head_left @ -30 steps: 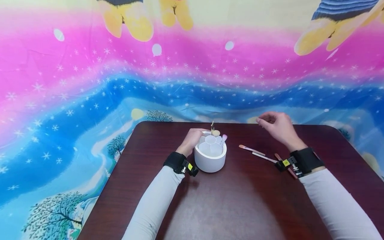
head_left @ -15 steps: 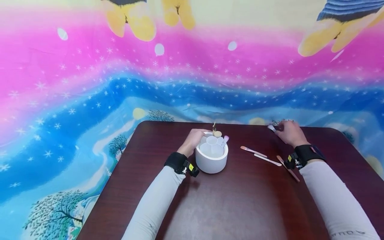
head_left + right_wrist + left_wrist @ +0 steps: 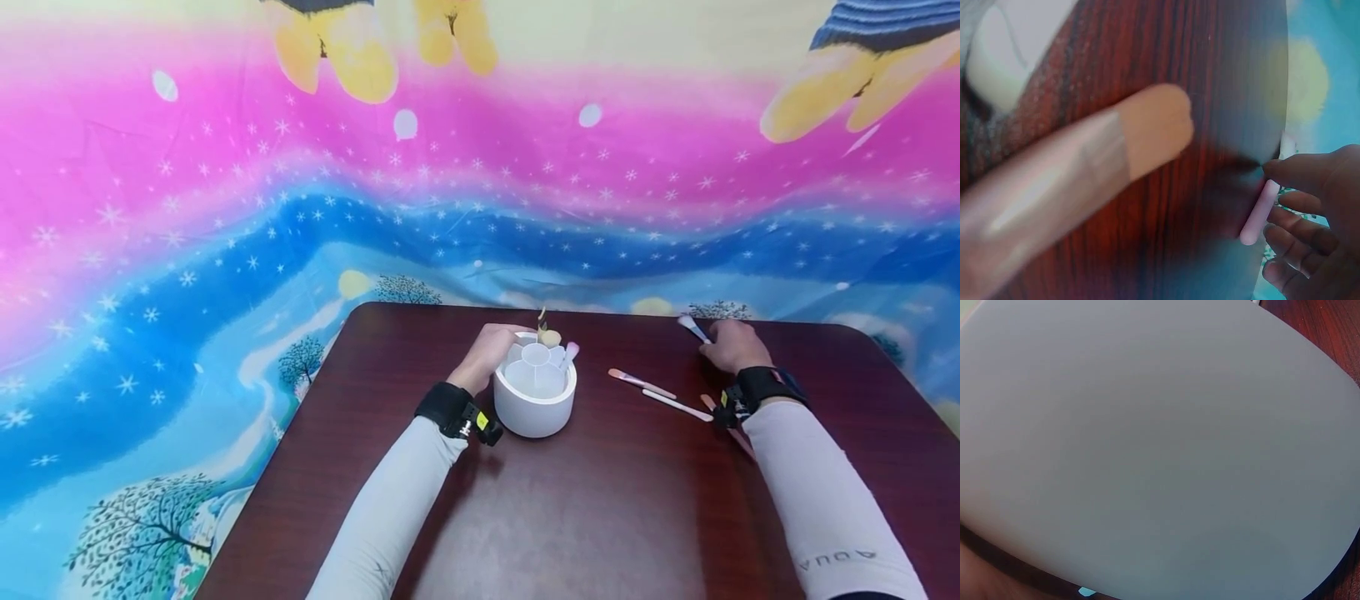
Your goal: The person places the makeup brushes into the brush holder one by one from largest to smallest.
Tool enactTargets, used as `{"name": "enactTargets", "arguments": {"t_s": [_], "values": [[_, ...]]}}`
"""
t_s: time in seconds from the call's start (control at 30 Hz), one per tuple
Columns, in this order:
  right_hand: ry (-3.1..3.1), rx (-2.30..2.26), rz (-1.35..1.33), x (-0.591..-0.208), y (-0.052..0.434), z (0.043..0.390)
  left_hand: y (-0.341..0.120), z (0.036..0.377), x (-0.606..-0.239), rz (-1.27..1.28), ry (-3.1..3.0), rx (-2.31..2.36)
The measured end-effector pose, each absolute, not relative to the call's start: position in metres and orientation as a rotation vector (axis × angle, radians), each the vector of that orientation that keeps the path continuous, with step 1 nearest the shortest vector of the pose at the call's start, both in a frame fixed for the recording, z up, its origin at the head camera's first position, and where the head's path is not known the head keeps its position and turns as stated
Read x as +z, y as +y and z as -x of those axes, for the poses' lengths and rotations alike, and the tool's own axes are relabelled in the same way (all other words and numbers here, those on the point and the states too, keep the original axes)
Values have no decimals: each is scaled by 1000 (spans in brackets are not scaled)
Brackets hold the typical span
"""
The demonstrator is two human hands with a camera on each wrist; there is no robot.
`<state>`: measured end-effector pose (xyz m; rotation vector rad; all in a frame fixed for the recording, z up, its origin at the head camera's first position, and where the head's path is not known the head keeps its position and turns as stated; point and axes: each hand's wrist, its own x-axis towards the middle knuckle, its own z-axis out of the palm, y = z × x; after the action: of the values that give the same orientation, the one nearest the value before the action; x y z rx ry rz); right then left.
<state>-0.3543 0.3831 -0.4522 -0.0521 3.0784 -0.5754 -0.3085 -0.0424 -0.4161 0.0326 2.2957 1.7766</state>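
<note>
My left hand [image 3: 483, 357] grips the far left rim of a white round makeup brush holder [image 3: 534, 417], whose inside has petal-shaped compartments. The holder's pale wall [image 3: 1160, 444] fills the left wrist view. A brush with pink bristles [image 3: 572, 352] leans in one compartment. Near the back right table edge, my right hand [image 3: 737, 346] pinches a makeup brush [image 3: 693, 327] with pale bristles pointing up and left. Its pink handle end [image 3: 1259, 215] shows by the thumb and curled fingers in the right wrist view.
Three more brushes lie between holder and right arm: an orange-tipped one [image 3: 641, 383], a white-handled one [image 3: 677, 406] and a pinkish one [image 3: 742, 440], partly under my right wrist. A gold ornament [image 3: 550, 337] stands at the holder's back. Behind the table [image 3: 585, 517] hangs a printed cloth [image 3: 480, 183].
My right hand has come down toward the back right of the table and taken hold of a brush there. The left hand keeps its grip on the holder; the view has shifted slightly.
</note>
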Motion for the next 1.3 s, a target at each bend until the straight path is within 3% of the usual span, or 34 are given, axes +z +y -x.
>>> {"name": "enactTargets", "arguments": {"t_s": [0.4,1.3], "values": [[3067,-666,28,-456,375,351,-41,307,-417,-19,2294,1775],[3041,-786,261,-439,333,317,-40,306,-415,-9,2296,1817]]}}
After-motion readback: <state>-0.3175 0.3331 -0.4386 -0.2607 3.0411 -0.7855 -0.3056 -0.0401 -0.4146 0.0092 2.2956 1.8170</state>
